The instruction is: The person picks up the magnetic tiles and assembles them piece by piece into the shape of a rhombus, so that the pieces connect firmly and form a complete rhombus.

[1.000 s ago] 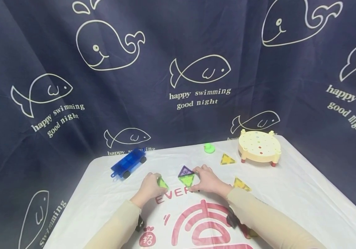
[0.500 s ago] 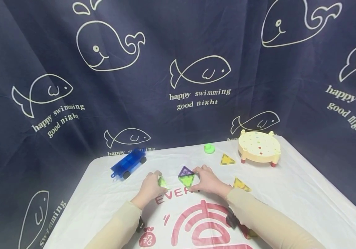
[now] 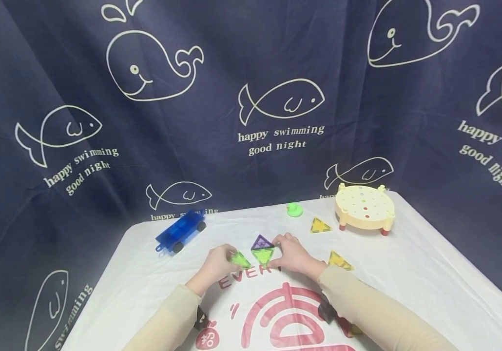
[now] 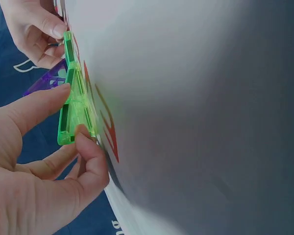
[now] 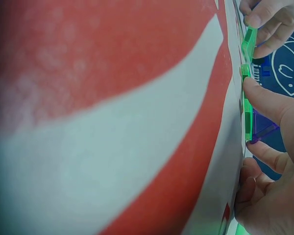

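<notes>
In the head view my left hand (image 3: 217, 262) pinches a green triangular magnetic tile (image 3: 240, 260) between thumb and fingers, pointing it toward the right. Just beyond its tip, a second green triangular tile (image 3: 262, 255) meets a purple triangular tile (image 3: 261, 242) edge to edge, the two making a diamond. My right hand (image 3: 294, 254) holds this pair from the right side, its thumb low on the green tile and a finger near the purple one. From the right wrist, the purple tile (image 5: 263, 126) rises at an angle behind the green tile (image 5: 248, 115).
A blue wheeled toy car base (image 3: 181, 231) sits back left. Toward the back right are a green duck-like toy (image 3: 294, 209), a yellow triangular tile (image 3: 319, 225) and a cream pegboard stool (image 3: 366, 208). Another yellow tile (image 3: 340, 261) lies by the right forearm, on the white printed tablecloth (image 3: 413, 273).
My left hand has moved to the right with its green tile, turning it and bringing it nearer the green-purple pair. The right hand and its tiles stay in place.
</notes>
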The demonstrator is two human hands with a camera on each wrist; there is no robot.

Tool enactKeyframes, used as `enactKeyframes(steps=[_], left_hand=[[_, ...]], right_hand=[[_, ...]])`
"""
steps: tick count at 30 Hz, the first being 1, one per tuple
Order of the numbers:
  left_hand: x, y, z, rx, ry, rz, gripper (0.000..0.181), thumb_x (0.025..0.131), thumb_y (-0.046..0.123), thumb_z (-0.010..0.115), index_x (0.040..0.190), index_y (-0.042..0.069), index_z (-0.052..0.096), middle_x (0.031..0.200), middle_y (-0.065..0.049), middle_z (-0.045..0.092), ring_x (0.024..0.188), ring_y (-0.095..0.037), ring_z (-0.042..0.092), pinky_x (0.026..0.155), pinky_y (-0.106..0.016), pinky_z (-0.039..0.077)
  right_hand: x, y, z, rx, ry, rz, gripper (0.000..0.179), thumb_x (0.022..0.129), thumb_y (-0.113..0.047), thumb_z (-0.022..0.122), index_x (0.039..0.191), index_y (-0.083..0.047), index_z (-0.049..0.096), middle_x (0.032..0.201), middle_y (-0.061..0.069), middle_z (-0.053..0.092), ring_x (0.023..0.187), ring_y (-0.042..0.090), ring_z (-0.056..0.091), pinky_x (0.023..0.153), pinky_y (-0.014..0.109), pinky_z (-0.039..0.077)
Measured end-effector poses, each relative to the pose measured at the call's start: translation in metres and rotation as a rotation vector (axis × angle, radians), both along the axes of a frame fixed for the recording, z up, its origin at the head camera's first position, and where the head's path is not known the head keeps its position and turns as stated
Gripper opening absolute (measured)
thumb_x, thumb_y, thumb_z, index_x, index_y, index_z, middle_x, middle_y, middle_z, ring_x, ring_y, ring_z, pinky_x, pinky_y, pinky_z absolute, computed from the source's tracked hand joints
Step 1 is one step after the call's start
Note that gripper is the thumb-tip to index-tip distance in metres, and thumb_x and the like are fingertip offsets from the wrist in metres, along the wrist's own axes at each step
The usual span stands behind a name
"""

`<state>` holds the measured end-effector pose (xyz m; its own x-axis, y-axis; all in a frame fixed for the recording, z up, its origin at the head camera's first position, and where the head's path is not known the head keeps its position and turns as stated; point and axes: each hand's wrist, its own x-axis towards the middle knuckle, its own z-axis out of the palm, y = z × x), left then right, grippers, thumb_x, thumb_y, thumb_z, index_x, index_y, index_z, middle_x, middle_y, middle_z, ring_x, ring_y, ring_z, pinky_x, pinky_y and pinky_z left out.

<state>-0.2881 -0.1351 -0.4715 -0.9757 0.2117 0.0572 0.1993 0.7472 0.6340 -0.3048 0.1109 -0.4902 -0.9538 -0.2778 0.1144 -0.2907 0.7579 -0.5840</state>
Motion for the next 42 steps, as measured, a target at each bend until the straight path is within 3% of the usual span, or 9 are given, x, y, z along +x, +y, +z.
enactKeyframes(steps=[8, 13, 24, 34, 42], left_hand=[[-0.001, 0.009, -0.002, 0.049, -0.02, -0.046, 0.05, 0.075, 0.012, 0.085, 0.119, -0.004, 0.067, 0.109, -0.02, 0.071, 0.101, -0.036, 0.067, 0.092, -0.052, 0.054], [-0.002, 0.015, -0.002, 0.071, -0.027, -0.061, 0.049, 0.075, 0.011, 0.085, 0.118, -0.005, 0.067, 0.107, -0.02, 0.071, 0.099, -0.036, 0.067, 0.093, -0.053, 0.054], [-0.003, 0.022, -0.004, 0.107, -0.027, -0.031, 0.051, 0.075, 0.011, 0.086, 0.12, -0.003, 0.067, 0.111, -0.02, 0.07, 0.106, -0.039, 0.066, 0.096, -0.054, 0.052], [-0.008, 0.025, -0.004, 0.157, 0.005, -0.039, 0.051, 0.076, 0.012, 0.085, 0.121, -0.003, 0.066, 0.107, -0.016, 0.07, 0.082, -0.02, 0.067, 0.071, -0.033, 0.058], [-0.014, 0.026, -0.002, 0.224, -0.037, -0.063, 0.061, 0.077, 0.014, 0.086, 0.13, -0.004, 0.062, 0.118, -0.019, 0.068, 0.103, -0.032, 0.069, 0.088, -0.043, 0.058]], right_hand=[[0.001, 0.0, 0.0, 0.005, 0.009, -0.001, 0.059, 0.071, -0.03, 0.094, 0.115, -0.003, 0.066, 0.097, 0.006, 0.053, 0.092, 0.025, 0.052, 0.091, 0.044, 0.051], [0.001, 0.0, 0.0, 0.01, 0.006, 0.001, 0.057, 0.071, -0.03, 0.094, 0.113, -0.004, 0.066, 0.097, 0.006, 0.054, 0.092, 0.025, 0.053, 0.091, 0.044, 0.051], [0.002, 0.002, 0.0, 0.01, 0.01, -0.002, 0.056, 0.071, -0.031, 0.094, 0.111, -0.004, 0.066, 0.097, 0.005, 0.053, 0.093, 0.025, 0.053, 0.091, 0.044, 0.051], [0.002, 0.004, -0.001, 0.008, 0.011, 0.004, 0.055, 0.071, -0.03, 0.093, 0.111, -0.004, 0.066, 0.097, 0.005, 0.053, 0.093, 0.026, 0.053, 0.091, 0.045, 0.051], [0.002, 0.003, 0.0, 0.006, 0.006, 0.015, 0.056, 0.072, -0.031, 0.093, 0.113, -0.004, 0.065, 0.097, 0.005, 0.053, 0.093, 0.025, 0.053, 0.092, 0.045, 0.051]])
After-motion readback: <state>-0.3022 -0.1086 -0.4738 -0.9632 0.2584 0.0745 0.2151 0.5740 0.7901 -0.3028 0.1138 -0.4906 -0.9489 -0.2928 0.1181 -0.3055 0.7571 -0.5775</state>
